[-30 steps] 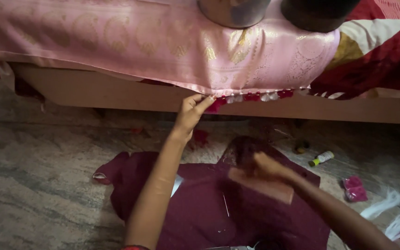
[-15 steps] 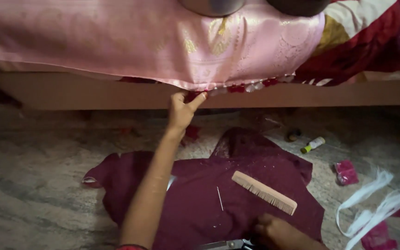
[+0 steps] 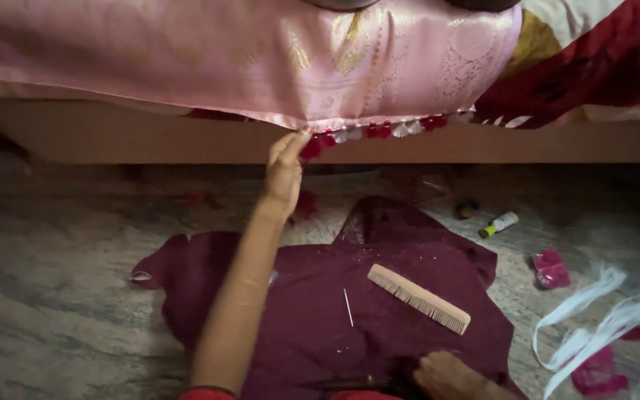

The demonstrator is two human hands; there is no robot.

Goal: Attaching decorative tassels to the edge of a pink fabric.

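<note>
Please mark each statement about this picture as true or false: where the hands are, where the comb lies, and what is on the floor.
1. The left hand holds a red tassel at the edge of the pink cloth. True.
2. The comb lies on the maroon cloth. True.
3. The right hand holds the comb. False: the comb lies apart from it.
4. A needle lies left of the comb. True.
5. The small bottle stands on the maroon cloth. False: it lies on the bare floor.

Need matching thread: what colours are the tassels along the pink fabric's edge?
Alternating red and white tassels, clearest in the head view.
</note>
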